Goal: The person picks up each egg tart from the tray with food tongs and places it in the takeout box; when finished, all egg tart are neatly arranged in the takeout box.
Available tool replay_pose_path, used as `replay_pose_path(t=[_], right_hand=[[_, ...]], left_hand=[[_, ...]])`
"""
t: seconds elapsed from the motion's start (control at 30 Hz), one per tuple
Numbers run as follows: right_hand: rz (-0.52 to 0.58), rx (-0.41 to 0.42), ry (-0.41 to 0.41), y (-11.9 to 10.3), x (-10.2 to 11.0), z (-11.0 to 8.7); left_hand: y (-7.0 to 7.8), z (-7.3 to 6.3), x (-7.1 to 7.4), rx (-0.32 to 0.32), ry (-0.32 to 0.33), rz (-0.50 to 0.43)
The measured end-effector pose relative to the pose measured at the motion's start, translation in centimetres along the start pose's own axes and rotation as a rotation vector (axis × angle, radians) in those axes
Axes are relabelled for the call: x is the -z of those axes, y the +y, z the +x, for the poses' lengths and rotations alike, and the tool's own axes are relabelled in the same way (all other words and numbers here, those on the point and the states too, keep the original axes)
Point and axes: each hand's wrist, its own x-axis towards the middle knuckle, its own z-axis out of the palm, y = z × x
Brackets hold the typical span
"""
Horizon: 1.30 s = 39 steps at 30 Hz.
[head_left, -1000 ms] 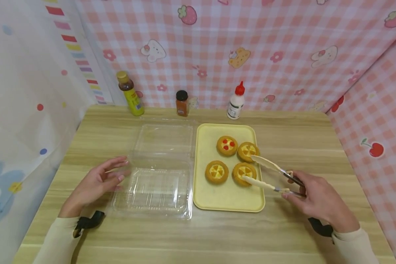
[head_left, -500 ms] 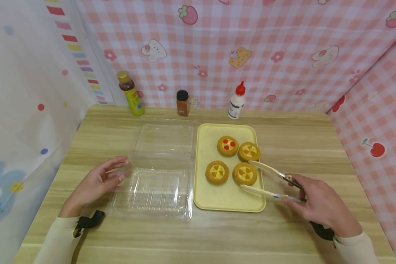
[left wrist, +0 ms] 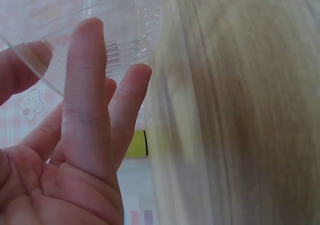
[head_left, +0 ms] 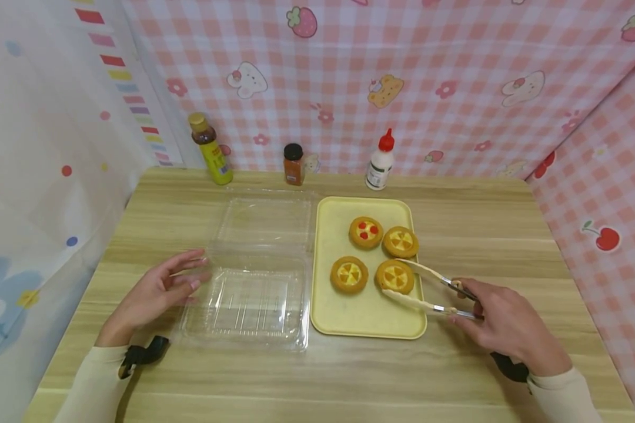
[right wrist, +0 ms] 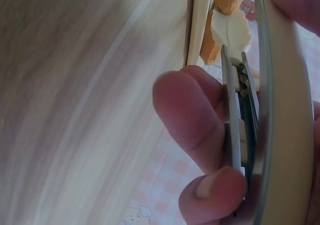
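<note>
- Progress first: the yellow tray (head_left: 365,318) is being used as the spot for the whole set, so that's the red-topped tart (head_left: 366,232), the back-right tart (head_left: 401,242), the near-left tart (head_left: 349,274) and the near-right tart (head_left: 395,277). None is being lifted, as far as can be seen.
- Going by that, the work is looking pretty early. The tongs (head_left: 438,308) are being held around the near-right tart, one blade along its far edge, the other along its near edge. Lining up looks done; a firm squeeze and a lift seem to be what's left.
- Whether the tart is actually being touched by either blade can't quite be made out.
- Right side: the tongs' handles are being gripped by the right hand (head_left: 510,323), fingers curled round the metal. The blades are being held apart, wide enough for the tart to sit between them.
- Left side: nothing is being held by the left hand (head_left: 156,296). Its fingers are being spread loosely by the left edge of the clear box (head_left: 243,302); contact can't be told for sure.
- That box is being left with its lid (head_left: 264,217) folded back on the bench (head_left: 349,376), just beside the tray.
- Along the back, a yellow bottle (head_left: 213,157), a black-capped jar (head_left: 293,167) and a red-capped bottle (head_left: 379,167) aren't being touched at all.
</note>
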Motion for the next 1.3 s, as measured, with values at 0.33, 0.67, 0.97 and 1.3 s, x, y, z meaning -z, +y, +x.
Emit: replay_pose_path(t=[0.33,0.67,0.97,1.3], right_hand=[[0.000,0.025,0.019,0.2,-0.2,0.2],[0.038,0.042,0.022,-0.2,0.6,0.4],[0.015,0.106,0.065,-1.4,1.8,2.0],[0.023,0.159,0.040,-3.8,2.0,5.0]], left_hand=[[-0.1,0.0,0.1,0.002,0.004,0.005],[-0.2,-0.1,0.0,-0.002,0.001,0.005],[0.0,-0.1,0.0,0.000,0.002,0.008],[-0.1,0.1,0.0,0.002,0.000,0.019]])
